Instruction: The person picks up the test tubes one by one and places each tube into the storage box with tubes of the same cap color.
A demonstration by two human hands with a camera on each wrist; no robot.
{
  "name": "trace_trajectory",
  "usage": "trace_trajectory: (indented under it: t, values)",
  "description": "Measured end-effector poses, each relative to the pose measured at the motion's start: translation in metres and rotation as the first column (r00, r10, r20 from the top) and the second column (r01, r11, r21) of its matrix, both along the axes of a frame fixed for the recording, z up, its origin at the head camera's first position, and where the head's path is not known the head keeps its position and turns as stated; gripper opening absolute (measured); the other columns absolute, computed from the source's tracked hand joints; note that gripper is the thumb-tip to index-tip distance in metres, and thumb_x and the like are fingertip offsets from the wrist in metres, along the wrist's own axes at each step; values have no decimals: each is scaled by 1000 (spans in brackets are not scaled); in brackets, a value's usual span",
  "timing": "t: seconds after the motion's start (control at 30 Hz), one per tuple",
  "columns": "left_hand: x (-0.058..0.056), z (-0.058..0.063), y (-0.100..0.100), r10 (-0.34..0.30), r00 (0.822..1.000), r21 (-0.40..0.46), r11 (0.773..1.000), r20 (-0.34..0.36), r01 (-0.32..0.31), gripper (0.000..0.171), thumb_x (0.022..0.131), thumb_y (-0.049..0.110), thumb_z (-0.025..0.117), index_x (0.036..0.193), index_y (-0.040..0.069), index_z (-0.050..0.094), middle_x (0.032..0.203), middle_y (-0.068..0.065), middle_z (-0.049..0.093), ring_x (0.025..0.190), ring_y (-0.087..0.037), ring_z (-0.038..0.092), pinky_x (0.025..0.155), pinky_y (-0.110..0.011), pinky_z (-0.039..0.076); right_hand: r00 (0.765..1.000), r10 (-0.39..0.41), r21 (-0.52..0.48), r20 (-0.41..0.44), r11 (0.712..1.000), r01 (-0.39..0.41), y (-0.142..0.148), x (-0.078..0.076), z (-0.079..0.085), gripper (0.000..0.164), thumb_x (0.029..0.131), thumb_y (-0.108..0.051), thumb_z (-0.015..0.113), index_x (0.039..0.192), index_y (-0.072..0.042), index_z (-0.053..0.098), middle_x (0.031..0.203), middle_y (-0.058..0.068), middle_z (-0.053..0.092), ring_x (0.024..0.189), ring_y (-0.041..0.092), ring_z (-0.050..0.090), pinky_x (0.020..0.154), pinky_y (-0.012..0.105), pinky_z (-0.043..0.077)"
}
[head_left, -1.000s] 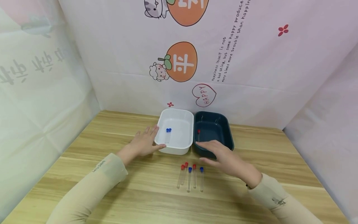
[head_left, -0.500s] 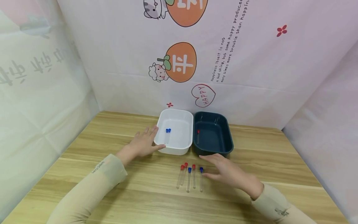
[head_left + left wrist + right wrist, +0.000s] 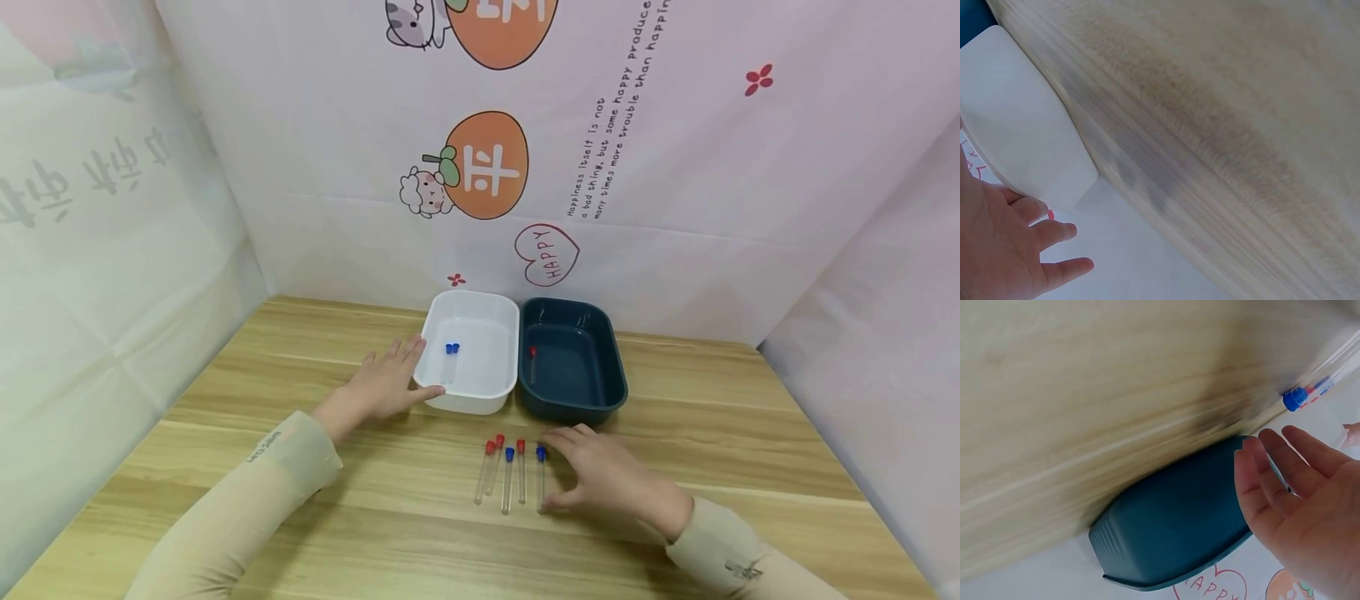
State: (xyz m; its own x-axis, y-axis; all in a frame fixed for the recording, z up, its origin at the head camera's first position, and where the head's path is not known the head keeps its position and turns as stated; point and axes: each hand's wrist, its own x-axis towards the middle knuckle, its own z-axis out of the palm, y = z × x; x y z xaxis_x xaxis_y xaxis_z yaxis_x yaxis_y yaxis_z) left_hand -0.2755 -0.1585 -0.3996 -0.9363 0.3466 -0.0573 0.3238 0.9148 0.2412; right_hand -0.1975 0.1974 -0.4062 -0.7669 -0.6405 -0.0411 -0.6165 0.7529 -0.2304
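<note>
In the head view my left hand [image 3: 386, 383] rests with spread fingers against the left side of a white plastic bin [image 3: 468, 403]. Two blue-capped test tubes [image 3: 452, 358] lie inside it. My right hand [image 3: 611, 475] is beside a blue-capped test tube [image 3: 542, 479], the rightmost of several on the table. Its index finger is near the cap and its thumb by the lower end; the right wrist view shows loosely bent fingers with no tube gripped. Left of it lie another blue-capped tube [image 3: 507, 483] and red-capped tubes, such as one [image 3: 522, 475] in the middle.
A dark teal bin [image 3: 573, 408] stands against the white one's right side and holds a red-capped test tube [image 3: 533, 362]. Printed cloth [image 3: 675, 167] hangs behind the wooden table [image 3: 405, 517] and at both sides.
My right hand has come down from over the teal bin's front edge toward the rightmost blue-capped test tube. My left hand has stayed at the white bin.
</note>
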Motion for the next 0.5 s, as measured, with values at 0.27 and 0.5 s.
trace_trajectory:
  t: [0.27,0.5]
  values:
    - [1,0,0,0,1000,1,1000,2,0,101,97,72,47,164,4,14,170,-13,13,154,-43,13,117,-70,14,1000,-4,26,-11,1000,4,-1,0,-7,105,73,-72,79,142,4,56,143,20,57,129,45,53,105,61,44]
    - [1,-1,-1,3,1000,3,1000,4,-3,102,97,74,46,164,5,14,170,-13,13,154,-42,13,117,-69,14,997,-61,23,53,998,60,-6,3,-8,109,72,-78,75,144,1,56,147,18,54,135,45,47,109,61,39]
